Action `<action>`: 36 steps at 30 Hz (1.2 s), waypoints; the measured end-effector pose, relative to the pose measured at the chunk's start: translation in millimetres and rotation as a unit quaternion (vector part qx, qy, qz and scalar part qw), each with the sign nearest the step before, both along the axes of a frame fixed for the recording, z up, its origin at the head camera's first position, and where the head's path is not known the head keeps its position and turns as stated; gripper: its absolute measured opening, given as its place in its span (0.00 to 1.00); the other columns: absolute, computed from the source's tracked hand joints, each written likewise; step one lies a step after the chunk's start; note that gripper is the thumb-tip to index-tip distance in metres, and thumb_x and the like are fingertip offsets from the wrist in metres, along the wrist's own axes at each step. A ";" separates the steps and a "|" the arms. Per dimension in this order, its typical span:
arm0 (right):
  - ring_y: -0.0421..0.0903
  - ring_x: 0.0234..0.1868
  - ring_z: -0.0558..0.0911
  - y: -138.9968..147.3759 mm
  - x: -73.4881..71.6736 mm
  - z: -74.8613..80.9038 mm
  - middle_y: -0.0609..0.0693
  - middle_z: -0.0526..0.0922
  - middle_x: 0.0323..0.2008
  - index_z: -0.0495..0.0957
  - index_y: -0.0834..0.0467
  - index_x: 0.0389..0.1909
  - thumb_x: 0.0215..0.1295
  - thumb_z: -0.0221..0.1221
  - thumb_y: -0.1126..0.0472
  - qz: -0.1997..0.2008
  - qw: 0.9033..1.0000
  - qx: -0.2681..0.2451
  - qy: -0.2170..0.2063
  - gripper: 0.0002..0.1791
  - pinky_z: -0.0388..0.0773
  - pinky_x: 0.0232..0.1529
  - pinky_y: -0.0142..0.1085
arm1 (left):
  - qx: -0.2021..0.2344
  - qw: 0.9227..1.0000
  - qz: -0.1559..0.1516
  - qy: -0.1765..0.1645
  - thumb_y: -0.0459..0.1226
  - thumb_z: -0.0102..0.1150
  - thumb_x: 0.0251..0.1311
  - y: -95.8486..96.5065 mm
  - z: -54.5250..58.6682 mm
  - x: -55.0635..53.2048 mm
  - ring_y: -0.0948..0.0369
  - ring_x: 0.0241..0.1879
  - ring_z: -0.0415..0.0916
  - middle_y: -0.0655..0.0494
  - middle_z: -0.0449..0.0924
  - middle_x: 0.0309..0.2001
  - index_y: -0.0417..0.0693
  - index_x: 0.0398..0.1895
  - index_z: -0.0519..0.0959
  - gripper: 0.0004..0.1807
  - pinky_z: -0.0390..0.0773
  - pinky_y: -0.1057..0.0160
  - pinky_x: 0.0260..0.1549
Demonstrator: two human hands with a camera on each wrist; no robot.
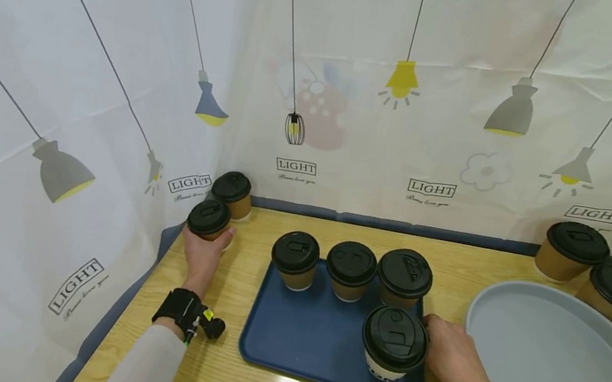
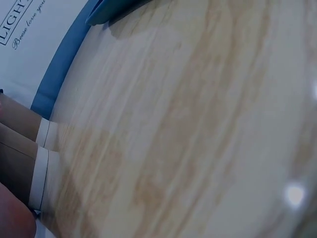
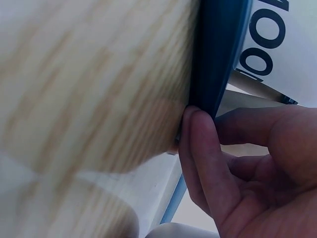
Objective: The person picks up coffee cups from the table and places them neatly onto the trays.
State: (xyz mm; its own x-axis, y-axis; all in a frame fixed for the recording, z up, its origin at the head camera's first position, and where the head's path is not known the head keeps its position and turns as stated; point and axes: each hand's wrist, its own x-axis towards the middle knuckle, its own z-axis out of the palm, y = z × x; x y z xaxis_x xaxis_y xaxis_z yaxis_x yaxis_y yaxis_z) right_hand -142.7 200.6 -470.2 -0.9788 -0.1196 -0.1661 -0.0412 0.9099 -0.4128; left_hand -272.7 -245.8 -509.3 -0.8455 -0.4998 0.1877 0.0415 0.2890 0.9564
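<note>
My left hand (image 1: 201, 261) holds a brown paper cup with a black lid (image 1: 209, 217) at the table's left, beside a second such cup (image 1: 233, 191). In the left wrist view only the lower parts of two brown cups (image 2: 17, 166) and a bit of the hand show. A blue tray (image 1: 296, 346) carries three brown cups (image 1: 352, 264) along its far edge and a white printed cup with a black lid (image 1: 395, 339) at its near right. My right hand (image 1: 451, 358) pinches the tray's right rim (image 3: 218, 54), thumb and fingers on either side of it.
A large grey oval tray (image 1: 558, 363) lies to the right, close to my right hand. Behind it stand several lidded cups (image 1: 570, 251). A white sheet with printed lamps (image 1: 358, 153) hangs along the back and left of the wooden table (image 1: 223, 362).
</note>
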 end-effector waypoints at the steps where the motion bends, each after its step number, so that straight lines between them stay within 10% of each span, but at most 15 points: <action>1: 0.50 0.31 0.79 0.1 0.0 0.1 0.54 0.84 0.29 0.82 0.65 0.39 0.69 0.59 0.67 0.000 1.000 -0.001 0.000 0.05 0.76 0.31 0.48 | 0.000 1.000 0.000 -0.001 0.37 0.79 0.54 0.1 0.1 0.1 0.46 0.71 0.64 0.39 0.64 0.72 0.39 0.78 0.53 0.54 0.60 0.49 0.72; 16: 0.51 0.31 0.81 -1.4 0.9 0.8 0.55 0.84 0.28 0.82 0.63 0.36 0.70 0.59 0.68 0.000 1.000 0.002 0.009 0.05 0.77 0.31 0.49 | -0.010 1.000 0.015 -0.003 0.38 0.77 0.55 -1.2 6.7 9.6 0.46 0.70 0.65 0.38 0.67 0.69 0.38 0.76 0.55 0.51 0.61 0.48 0.72; 36: 0.53 0.34 0.83 0.0 -0.2 -2.2 0.58 0.85 0.32 0.82 0.66 0.38 0.69 0.61 0.68 -0.001 1.000 0.004 -0.007 0.04 0.78 0.33 0.52 | 0.014 0.995 -0.073 0.069 0.35 0.76 0.57 13.0 28.9 48.0 0.53 0.68 0.65 0.45 0.65 0.69 0.42 0.77 0.56 0.49 0.64 0.49 0.69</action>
